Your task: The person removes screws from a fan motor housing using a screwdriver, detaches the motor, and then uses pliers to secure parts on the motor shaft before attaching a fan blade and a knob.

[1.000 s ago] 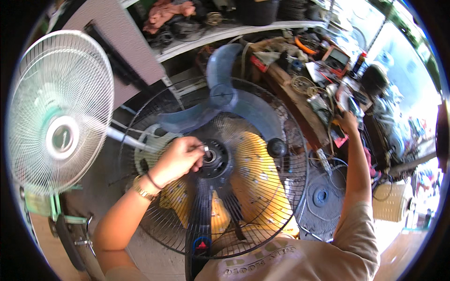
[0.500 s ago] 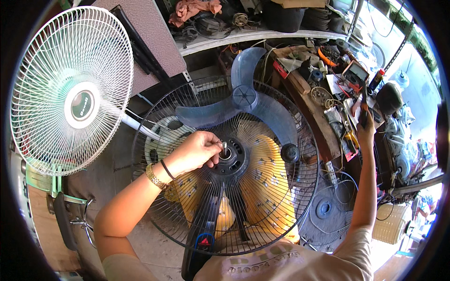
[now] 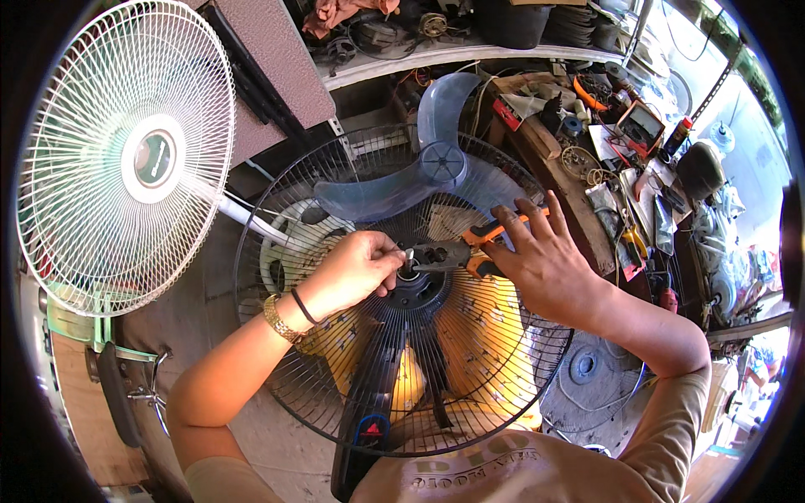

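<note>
Left hand's [image 3: 369, 267] fingers pinched metal piece [image 3: 410, 255] above hub [image 3: 419, 293]; right hand's [image 3: 549, 267] fingers gripped pliers [image 3: 457, 253], nose at piece, contact unclear. Work seemed partway: blade [image 3: 442, 164] already off hub, lying beyond fingers; metal piece not yet let go.

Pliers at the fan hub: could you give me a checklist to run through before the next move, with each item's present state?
1. Pliers held by the right hand: ok, the hand is on the orange handles, some fingers spread.
2. Left hand at the small metal piece: ok, fingertips appear to pinch it.
3. Plier jaws closed on that piece: cannot tell, they meet in view but contact is unclear.
4. Black fan guard hub fully visible: not ok, pliers and left hand partly cover it.
5. Blue fan blade clear of the pliers: cannot tell, depth is unclear.
</note>
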`<state>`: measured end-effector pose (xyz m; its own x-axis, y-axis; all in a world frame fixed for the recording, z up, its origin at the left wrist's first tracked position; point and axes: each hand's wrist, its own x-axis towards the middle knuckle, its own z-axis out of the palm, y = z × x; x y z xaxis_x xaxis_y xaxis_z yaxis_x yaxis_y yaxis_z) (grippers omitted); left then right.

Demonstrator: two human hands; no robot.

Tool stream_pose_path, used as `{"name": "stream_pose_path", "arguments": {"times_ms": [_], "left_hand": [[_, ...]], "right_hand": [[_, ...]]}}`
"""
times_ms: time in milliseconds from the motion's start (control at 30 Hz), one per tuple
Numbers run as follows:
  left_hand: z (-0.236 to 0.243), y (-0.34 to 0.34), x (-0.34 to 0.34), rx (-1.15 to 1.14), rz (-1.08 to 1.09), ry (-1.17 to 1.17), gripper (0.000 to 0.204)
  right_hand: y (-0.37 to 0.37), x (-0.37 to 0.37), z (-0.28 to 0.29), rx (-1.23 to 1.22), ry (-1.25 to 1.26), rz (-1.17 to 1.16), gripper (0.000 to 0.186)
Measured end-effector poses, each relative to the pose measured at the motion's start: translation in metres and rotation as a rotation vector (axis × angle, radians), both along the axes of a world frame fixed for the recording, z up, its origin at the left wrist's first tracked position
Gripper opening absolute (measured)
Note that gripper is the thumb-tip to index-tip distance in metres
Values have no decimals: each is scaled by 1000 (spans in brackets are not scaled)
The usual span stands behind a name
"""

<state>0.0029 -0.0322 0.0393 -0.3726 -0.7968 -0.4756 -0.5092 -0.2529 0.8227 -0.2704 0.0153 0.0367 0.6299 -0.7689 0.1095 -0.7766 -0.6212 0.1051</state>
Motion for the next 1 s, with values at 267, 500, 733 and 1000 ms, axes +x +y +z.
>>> {"name": "stream_pose_path", "arguments": {"times_ms": [267, 500, 733, 1000], "left_hand": [[-8, -1, 3, -20, 1, 44, 14], [-13, 0, 4, -19, 22, 81, 15], [-9, 0, 2, -18, -1, 47, 15], [-10, 0, 0, -23, -11, 29, 15]], "right_hand": [[-4, 11, 2, 5, -34, 31, 47], [-1, 13, 9, -13, 25, 35, 43], [2, 14, 10, -105, 29, 54, 33], [4, 15, 9, -209, 40, 75, 28]]}}
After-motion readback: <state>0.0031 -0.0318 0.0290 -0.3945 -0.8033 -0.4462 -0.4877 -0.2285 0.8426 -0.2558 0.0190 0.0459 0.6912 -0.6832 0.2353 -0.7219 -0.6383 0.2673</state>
